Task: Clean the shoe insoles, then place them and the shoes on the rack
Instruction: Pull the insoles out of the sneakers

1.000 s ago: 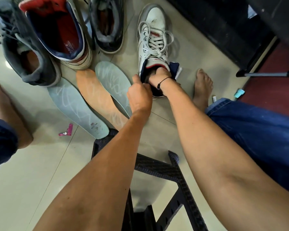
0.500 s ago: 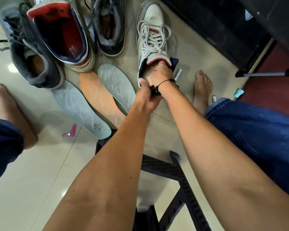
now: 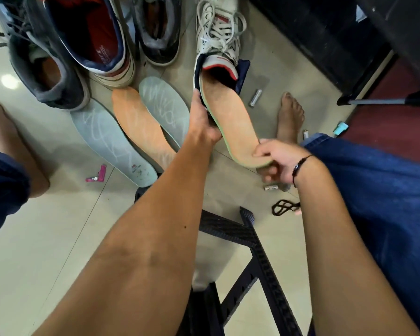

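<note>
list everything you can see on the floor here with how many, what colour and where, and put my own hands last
Shoes: four; white laced shoe top centre, navy-red, two grey, top left.
Insoles: four; orange insole half out of the white shoe, one orange, two pale green lying left.
Batteries: three, silver-white, right of centre.
Pink scrap: one, lower left.
Black stool: one, bottom centre.
Bare feet: two, left and right.
Hands: left hand grips the shoe's heel; right hand pinches the insole's end.

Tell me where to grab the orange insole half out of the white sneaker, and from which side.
Take the orange insole by its free heel end, coming from the near side, where the right hand already pinches it. The toe end sits inside the white sneaker.
</note>
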`<state>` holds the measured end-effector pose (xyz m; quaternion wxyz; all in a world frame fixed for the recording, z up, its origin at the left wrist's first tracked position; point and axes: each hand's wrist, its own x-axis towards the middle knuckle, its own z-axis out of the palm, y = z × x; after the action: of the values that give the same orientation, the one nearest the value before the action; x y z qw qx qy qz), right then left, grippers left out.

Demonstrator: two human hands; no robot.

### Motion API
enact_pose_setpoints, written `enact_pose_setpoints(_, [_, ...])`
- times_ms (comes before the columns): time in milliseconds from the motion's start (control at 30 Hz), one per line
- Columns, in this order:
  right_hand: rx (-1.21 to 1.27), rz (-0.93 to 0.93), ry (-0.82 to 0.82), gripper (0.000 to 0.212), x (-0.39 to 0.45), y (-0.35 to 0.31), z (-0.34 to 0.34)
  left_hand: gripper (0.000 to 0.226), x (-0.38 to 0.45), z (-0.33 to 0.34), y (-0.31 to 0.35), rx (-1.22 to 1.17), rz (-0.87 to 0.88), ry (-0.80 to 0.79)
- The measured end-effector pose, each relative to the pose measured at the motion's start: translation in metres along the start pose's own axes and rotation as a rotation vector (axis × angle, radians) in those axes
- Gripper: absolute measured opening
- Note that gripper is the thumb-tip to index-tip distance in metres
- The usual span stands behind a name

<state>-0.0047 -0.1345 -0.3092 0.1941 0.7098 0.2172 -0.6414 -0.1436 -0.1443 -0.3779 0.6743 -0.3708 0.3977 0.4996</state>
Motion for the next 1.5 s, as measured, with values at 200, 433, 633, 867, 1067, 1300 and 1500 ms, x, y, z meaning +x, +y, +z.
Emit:
enact_pose_setpoints(200, [-0.365, 0.219, 0.252, 0.012, 0.038, 0.088, 0.024, 0.060, -0.007, -0.027, 0.007, 0.282, 0.020, -0.016])
enact_pose_setpoints(433, [-0.010, 0.206, 0.490, 0.034, 0.064, 0.124, 0.039, 0.039, -0.014, -0.056, 0.013, 0.473, 0.100, -0.054])
enact_pose_setpoints(633, [0.081, 0.191, 0.512, 0.035, 0.089, 0.124, 0.044, 0.048, -0.026, -0.099, 0.005, 0.492, 0.123, 0.090])
enact_pose_setpoints(867, [0.004, 0.091, 0.487, 0.031, 0.101, 0.103, 0.052, 0.041, -0.045, -0.108, -0.009, 0.506, 0.080, 0.136])
enact_pose_setpoints(1067, [0.038, 0.089, 0.562, 0.043, 0.082, 0.101, 0.061, 0.046, -0.073, -0.092, -0.023, 0.532, 0.051, 0.110])
enact_pose_setpoints(1300, [0.081, -0.158, 0.607, 0.011, 0.020, 0.059, 0.064, 0.025, -0.123, -0.060, -0.019, 0.582, 0.099, 0.068])
enact_pose_setpoints(1500, [0.111, -0.394, 0.624, 0.007, -0.074, 0.022, 0.048, 0.011, -0.185, -0.018, -0.018, 1.003, 0.262, -0.006])
